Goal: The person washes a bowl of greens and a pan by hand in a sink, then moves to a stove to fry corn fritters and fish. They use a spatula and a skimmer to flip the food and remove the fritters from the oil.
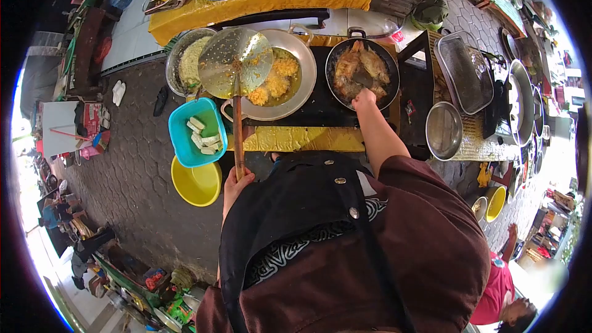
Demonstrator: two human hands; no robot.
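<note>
My left hand (235, 184) grips the wooden handle of a long skimmer (236, 65), whose round perforated metal head hangs over the left side of a big metal wok (302, 55) holding yellow fritters (276, 77) in oil. My right hand (364, 98) reaches into a black frying pan (390, 65) and touches the browned fried fish (361, 68) lying in it. Whether it holds a tool I cannot tell. Both pans stand on a black stove top (320, 108) with a yellow front.
A blue tub (182, 142) with pale cut pieces and a yellow bowl (196, 184) sit at the left on the paved ground. A metal bowl (444, 129) and a mesh tray (464, 71) stand at the right. Another person in red (502, 283) is at the lower right.
</note>
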